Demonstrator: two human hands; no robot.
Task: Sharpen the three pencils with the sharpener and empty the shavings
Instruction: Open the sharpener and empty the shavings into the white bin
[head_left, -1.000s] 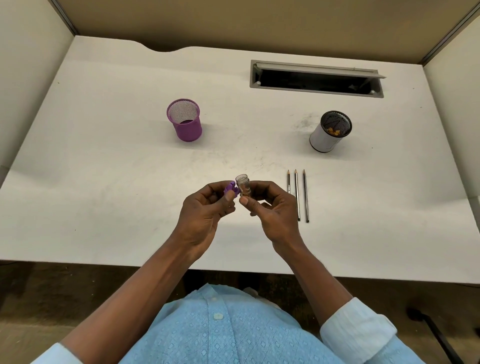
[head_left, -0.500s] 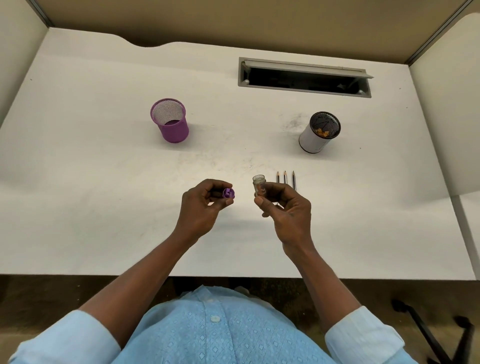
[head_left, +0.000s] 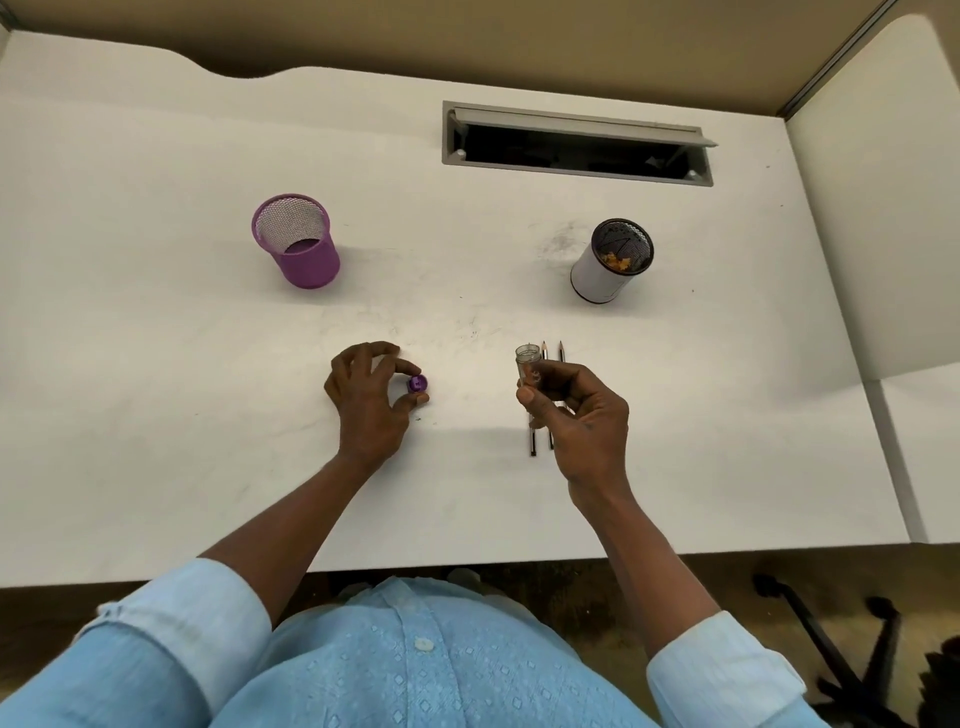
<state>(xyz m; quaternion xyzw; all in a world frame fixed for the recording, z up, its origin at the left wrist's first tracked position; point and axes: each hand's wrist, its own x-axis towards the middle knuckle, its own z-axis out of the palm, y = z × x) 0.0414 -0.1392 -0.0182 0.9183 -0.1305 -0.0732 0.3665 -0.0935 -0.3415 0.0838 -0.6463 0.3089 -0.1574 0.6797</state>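
Sharpener cap (head_left: 417, 383), the student reads out: which hand has it?

Tutor: The left hand (head_left: 366, 400). Thumb and fingertips pinch the purple cap from either side, low over the desk (head_left: 156, 364). Whether the cap touches the desk cannot be told.

Student: And the other half of the sharpener?

Tutor: The clear barrel (head_left: 527, 364) stands upright in the right hand (head_left: 582, 415), pinched between the thumb and curled fingers, open mouth up. The two halves are well apart.

Student: Where are the pencils (head_left: 533, 441)?

Tutor: On the desk, side by side, tips pointing away from the person. They lie partly under the right hand. Two tips show just beside the barrel; a third is seen only dimly behind it.

Student: Any writing?

Tutor: Pale marks near one pencil's blunt end, too small to read.

Student: Farther out?

Tutor: A purple cup (head_left: 306, 254) of mesh stands beyond the left hand. A white cup (head_left: 597, 275) with a dark mesh inside stands beyond the right, holding orange shavings (head_left: 621, 261). Behind both, a grey slot (head_left: 571, 145) lies open in the desk. Pale blue sleeves are rolled back on both forearms.
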